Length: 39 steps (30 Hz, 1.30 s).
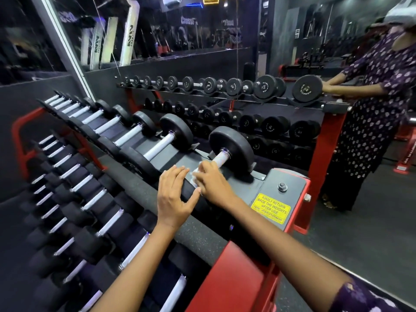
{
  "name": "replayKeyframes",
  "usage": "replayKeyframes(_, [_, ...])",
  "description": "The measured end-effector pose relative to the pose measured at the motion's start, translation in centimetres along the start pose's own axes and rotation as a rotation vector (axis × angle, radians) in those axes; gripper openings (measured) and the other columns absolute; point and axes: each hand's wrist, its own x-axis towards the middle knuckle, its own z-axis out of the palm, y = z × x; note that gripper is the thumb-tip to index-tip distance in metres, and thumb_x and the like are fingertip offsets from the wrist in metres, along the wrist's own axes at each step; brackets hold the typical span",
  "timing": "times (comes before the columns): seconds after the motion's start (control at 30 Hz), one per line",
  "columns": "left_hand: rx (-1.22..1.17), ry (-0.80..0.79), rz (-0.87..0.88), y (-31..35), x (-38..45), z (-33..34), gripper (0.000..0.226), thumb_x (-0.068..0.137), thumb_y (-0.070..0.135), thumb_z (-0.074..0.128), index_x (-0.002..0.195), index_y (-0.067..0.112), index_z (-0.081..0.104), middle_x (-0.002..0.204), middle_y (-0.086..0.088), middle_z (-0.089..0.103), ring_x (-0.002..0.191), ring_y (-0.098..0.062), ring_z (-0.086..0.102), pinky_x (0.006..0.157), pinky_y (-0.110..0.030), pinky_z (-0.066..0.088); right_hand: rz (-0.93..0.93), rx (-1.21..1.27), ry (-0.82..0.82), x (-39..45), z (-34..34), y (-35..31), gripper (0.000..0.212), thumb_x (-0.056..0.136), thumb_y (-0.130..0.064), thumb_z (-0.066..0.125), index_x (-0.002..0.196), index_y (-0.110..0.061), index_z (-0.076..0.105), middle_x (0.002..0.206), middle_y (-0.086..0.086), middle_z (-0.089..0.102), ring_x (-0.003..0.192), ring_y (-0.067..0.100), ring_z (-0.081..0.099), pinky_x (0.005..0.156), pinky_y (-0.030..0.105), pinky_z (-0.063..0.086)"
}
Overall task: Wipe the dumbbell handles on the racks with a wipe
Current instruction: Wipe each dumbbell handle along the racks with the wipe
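Yellow sticker (270,208) on rack plate (290,188): "KINDLY RETURN BACK THE WEIGHTS AFTER USE".

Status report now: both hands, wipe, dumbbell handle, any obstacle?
Left hand open, resting on near dumbbell head. Right hand gripping wipe on end dumbbell's handle. Nothing blocking handle.

A dim gym with a dark speckled floor (360,233), black walls and a wide mirror (180,30) reflecting equipment.

dumbbell heads (231,147) flank each handle (221,158); neighbouring dumbbell (157,144) leaves open gap between.
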Motion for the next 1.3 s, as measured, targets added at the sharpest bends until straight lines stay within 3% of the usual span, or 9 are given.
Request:
replayKeyframes(0.23, [-0.023, 0.005, -0.016, 0.2, 0.2, -0.1, 0.048, 0.084, 0.034, 0.061, 0.111, -0.005, 0.065, 0.114, -0.017, 0.062, 0.117, -0.027, 0.049, 0.096, -0.055, 0.045, 0.326, -0.100, 0.132, 2.7, -2.7, 1.6, 0.022, 0.088, -0.002, 0.043, 0.106, 0.001, 0.055, 0.107, 0.020, 0.055, 0.104, 0.035, 0.049, 0.080, 0.038, 0.038])
replayKeyframes(0.43, [-0.033, -0.050, -0.059, 0.6, 0.3, -0.5, 0.057, 0.084, 0.039, 0.061, 0.118, -0.006, 0.059, 0.116, -0.017, 0.061, 0.116, -0.025, 0.047, 0.094, -0.059, 0.045, 0.167, 0.183, -0.128, 1.6, -2.1, -0.1, 0.023, 0.086, -0.003, 0.057, 0.105, 0.006, 0.066, 0.091, 0.004, 0.051, 0.081, 0.010, 0.047, 0.077, 0.019, 0.034])
replayKeyframes(0.57, [-0.106, -0.131, -0.160, 0.6, 0.4, -1.3, 0.069, 0.082, 0.047, 0.063, 0.131, -0.001, 0.049, 0.126, -0.012, 0.054, 0.120, -0.026, 0.048, 0.099, -0.054, 0.044, 0.272, 0.053, -0.052, 2.7, -2.4, 1.1, 0.023, 0.090, -0.011, 0.053, 0.099, 0.006, 0.065, 0.108, 0.017, 0.047, 0.093, 0.028, 0.052, 0.083, 0.037, 0.043])
replayKeyframes(0.73, [-0.135, -0.214, -0.110, -0.1, 0.1, -2.1, 0.076, 0.076, 0.052, 0.067, 0.132, 0.003, 0.050, 0.146, -0.004, 0.039, 0.139, -0.017, 0.032, 0.113, -0.052, 0.031, 0.065, 0.045, -0.248, 1.0, -1.6, -0.2, 0.023, 0.085, 0.001, 0.058, 0.105, 0.009, 0.064, 0.107, 0.022, 0.057, 0.094, 0.031, 0.056, 0.071, 0.015, 0.034])
replayKeyframes(0.87, [-0.139, -0.220, -0.146, 0.0, 0.2, -2.6, 0.083, 0.074, 0.057, 0.065, 0.135, 0.003, 0.049, 0.144, 0.000, 0.039, 0.137, -0.006, 0.026, 0.116, -0.046, 0.028, 0.185, -0.107, -0.100, 1.7, -3.4, 3.0, 0.014, 0.087, -0.006, 0.054, 0.096, 0.000, 0.063, 0.098, 0.012, 0.043, 0.087, 0.031, 0.053, 0.073, 0.036, 0.041])
replayKeyframes(1.0, [-0.140, -0.269, -0.168, -0.1, 0.3, -2.9, 0.088, 0.074, 0.061, 0.063, 0.139, 0.005, 0.046, 0.146, -0.003, 0.040, 0.139, -0.003, 0.021, 0.118, -0.040, 0.023, 0.161, -0.203, -0.075, 1.5, -3.8, 1.2, 0.018, 0.089, -0.004, 0.046, 0.072, -0.011, 0.047, 0.094, 0.012, 0.039, 0.082, 0.031, 0.049, 0.067, 0.038, 0.039])
replayKeyframes(1.07, [-0.139, -0.328, -0.164, -0.2, 0.3, -3.3, 0.092, 0.073, 0.064, 0.061, 0.143, 0.006, 0.041, 0.151, -0.005, 0.036, 0.142, -0.007, 0.019, 0.119, -0.036, 0.019, 0.061, -0.205, -0.167, 0.9, -3.4, 0.5, 0.010, 0.088, -0.004, 0.046, 0.081, -0.005, 0.053, 0.098, 0.012, 0.040, 0.085, 0.031, 0.051, 0.069, 0.038, 0.043])
replayKeyframes(1.23, [-0.130, -0.484, -0.164, -0.8, 0.8, -4.8, 0.098, 0.075, 0.061, 0.066, 0.151, 0.014, 0.028, 0.159, -0.001, 0.023, 0.147, -0.008, 0.011, 0.120, -0.028, 0.011, 0.256, -0.216, -0.040, 1.8, -3.7, 1.5, 0.014, 0.086, -0.002, 0.047, 0.091, -0.001, 0.060, 0.090, 0.007, 0.034, 0.085, 0.031, 0.051, 0.066, 0.035, 0.035])
replayKeyframes(1.3, [-0.130, -0.518, -0.158, -1.0, 0.9, -5.2, 0.097, 0.078, 0.056, 0.070, 0.152, 0.013, 0.024, 0.160, -0.001, 0.020, 0.147, -0.007, 0.009, 0.120, -0.027, 0.010, 0.141, -0.135, -0.134, 1.0, -2.8, 0.3, 0.012, 0.086, -0.002, 0.052, 0.088, -0.002, 0.063, 0.090, 0.009, 0.041, 0.083, 0.027, 0.052, 0.071, 0.037, 0.043])
